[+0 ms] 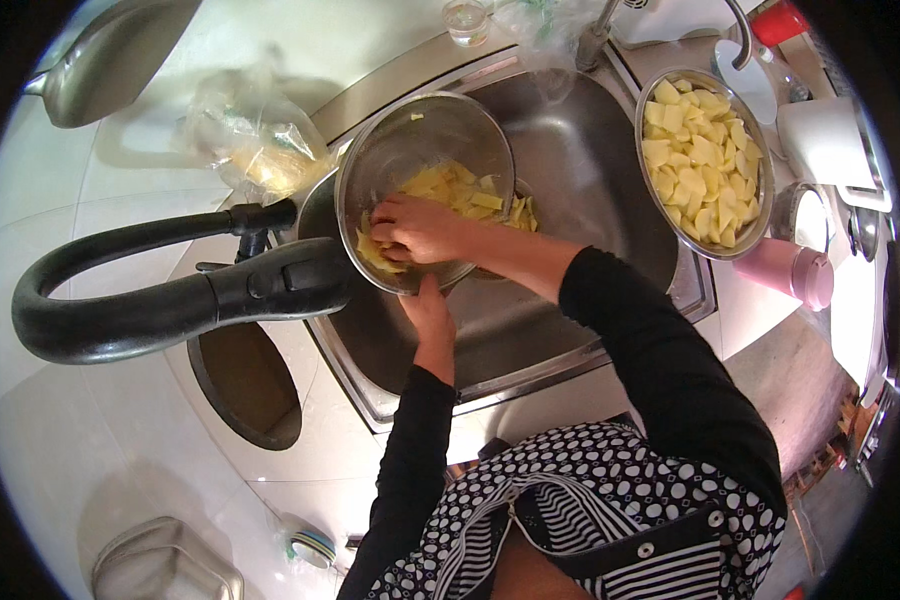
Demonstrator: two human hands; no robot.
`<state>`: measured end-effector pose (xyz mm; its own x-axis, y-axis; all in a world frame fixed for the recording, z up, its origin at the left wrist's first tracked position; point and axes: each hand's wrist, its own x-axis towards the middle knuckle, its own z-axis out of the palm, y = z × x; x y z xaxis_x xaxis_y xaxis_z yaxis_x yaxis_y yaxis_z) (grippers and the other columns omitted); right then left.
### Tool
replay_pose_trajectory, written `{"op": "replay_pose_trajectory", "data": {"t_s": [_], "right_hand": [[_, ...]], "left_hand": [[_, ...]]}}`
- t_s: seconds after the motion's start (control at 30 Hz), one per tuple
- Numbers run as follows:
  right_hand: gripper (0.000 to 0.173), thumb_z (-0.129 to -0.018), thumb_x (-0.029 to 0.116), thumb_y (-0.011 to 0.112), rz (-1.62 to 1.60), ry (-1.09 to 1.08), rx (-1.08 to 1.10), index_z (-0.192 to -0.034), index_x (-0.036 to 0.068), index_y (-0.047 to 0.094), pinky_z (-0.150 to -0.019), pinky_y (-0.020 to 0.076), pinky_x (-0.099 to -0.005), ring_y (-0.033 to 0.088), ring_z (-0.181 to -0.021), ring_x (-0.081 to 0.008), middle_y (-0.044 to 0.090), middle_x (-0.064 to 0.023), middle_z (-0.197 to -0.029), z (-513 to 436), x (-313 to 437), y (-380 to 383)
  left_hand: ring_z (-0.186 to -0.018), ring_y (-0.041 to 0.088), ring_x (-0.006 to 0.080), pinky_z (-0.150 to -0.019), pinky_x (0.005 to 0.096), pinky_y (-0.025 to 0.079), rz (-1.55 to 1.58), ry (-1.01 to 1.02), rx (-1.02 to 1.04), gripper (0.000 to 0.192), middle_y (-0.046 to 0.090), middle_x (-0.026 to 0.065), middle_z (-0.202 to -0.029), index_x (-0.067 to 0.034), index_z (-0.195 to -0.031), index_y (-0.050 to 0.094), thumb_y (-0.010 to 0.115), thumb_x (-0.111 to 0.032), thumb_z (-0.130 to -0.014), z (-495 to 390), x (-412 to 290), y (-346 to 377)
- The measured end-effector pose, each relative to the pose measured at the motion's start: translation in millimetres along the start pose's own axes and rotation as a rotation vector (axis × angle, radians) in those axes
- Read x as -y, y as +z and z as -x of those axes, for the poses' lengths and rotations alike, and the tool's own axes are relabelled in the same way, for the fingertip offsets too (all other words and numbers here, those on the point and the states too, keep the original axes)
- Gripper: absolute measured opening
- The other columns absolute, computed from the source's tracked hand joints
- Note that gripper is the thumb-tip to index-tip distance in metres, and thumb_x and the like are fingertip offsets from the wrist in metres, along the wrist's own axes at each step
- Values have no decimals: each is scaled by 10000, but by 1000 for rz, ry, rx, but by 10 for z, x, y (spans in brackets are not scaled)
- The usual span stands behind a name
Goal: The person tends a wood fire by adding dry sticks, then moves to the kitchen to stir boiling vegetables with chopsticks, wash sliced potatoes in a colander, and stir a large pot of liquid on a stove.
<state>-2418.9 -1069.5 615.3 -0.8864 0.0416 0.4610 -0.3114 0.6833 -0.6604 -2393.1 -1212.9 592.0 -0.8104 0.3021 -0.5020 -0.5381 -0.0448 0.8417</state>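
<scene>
A round metal bowl (pixel 427 135) is held tilted over the sink by my left hand (pixel 429 304), which grips its near rim. My right hand (pixel 416 229) reaches inside it, its curled fingers among pale yellow slices (pixel 446 187) that look like potato; whether it grasps any is hidden. Beneath the bowl's right side, more yellow pieces (pixel 525 214) show in a second container, mostly covered. An oval metal bowl full of sliced potatoes (pixel 697 165) stands on the counter right of the sink.
A black faucet (pixel 217 289) arches in from the left beside the metal sink (pixel 570 172). A clear plastic bag (pixel 270 142) lies behind it. A glass (pixel 465 21) stands at the back, a pink bottle (pixel 780 271) at the right. The counter has a round hole (pixel 247 386) at left.
</scene>
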Motion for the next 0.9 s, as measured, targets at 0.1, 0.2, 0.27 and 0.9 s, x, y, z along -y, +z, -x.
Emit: {"op": "replay_pose_trajectory", "data": {"t_s": [0.1, 0.2, 0.27, 0.9], "right_hand": [[221, -737, 171, 637, -37, 157, -248, -927, 71, 585, -791, 460, -401, 556, -920, -301, 578, -116, -981, -7, -78, -119], [185, -758, 134, 608, -522, 573, -710, -926, 62, 577, -756, 474, -386, 574, -874, -302, 588, -116, -955, -283, -284, -284], [171, -767, 114, 597, -751, 704, -811, -927, 59, 576, -736, 479, -380, 582, -854, -305, 592, -122, -937, -488, -287, -263], [213, -727, 199, 659, -99, -30, 41, -913, 103, 624, -729, 479, -416, 588, -853, -314, 583, -88, -963, 210, -5, 94]], "left_hand": [[-1036, 522, 254, -762, 390, 511, 24, -70, 59, 523, 429, 100, -1244, -85, -1294, 342, 476, 1, -796, 71, -73, 48], [-1034, 524, 263, -742, 411, 523, 26, -101, 48, 523, 433, 107, -1236, -87, -1292, 338, 481, -8, -795, 147, -141, 121], [-1030, 526, 262, -737, 407, 528, 56, -108, 61, 518, 440, 106, -1222, -88, -1286, 345, 486, -13, -794, 189, -159, 192], [-918, 561, 194, -632, 297, 494, -65, 154, 103, 412, 518, 67, -1101, -63, -1185, 440, 520, -2, -786, 36, -144, 54]]}}
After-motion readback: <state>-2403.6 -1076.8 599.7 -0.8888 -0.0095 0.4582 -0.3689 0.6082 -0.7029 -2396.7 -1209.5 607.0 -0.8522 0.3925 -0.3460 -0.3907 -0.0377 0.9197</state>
